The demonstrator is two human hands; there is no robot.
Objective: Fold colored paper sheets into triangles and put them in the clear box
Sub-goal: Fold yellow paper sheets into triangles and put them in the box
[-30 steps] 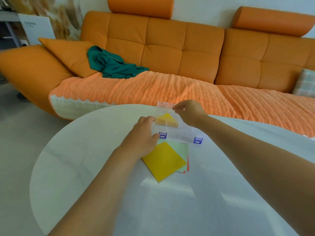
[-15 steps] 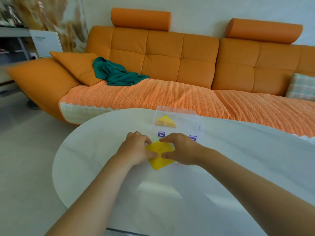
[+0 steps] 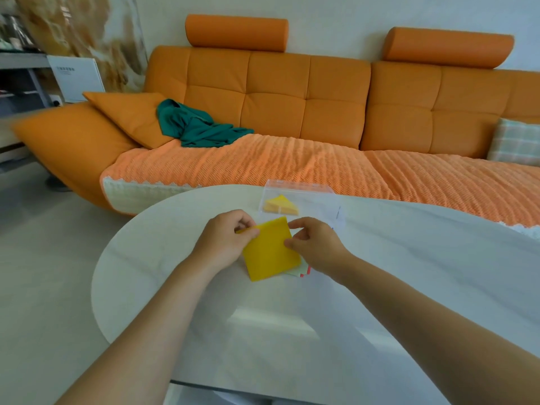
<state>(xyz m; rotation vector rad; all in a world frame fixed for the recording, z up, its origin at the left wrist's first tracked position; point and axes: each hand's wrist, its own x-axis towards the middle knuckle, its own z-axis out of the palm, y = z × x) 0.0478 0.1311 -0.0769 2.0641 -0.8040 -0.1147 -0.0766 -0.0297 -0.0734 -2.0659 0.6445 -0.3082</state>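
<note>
A yellow paper sheet point(image 3: 270, 252) is lifted off the white table point(image 3: 175, 287), tilted, with its far edge raised. My left hand point(image 3: 225, 241) pinches its left corner and my right hand point(image 3: 314, 244) pinches its right edge. Under it lies a small stack of sheets point(image 3: 301, 271), pale green and red edges showing. The clear box point(image 3: 298, 194) stands just beyond my hands, with a folded yellow triangle point(image 3: 280, 206) inside it.
An orange sofa point(image 3: 277, 92) with a knitted orange cover runs behind the table. A green cloth point(image 3: 198, 127) lies on its left seat. The table's rounded edge curves away at the left, with pale floor beyond.
Both hands came back from the clear box to the paper stack. They took hold of the top yellow sheet and lifted its far edge off the stack.
</note>
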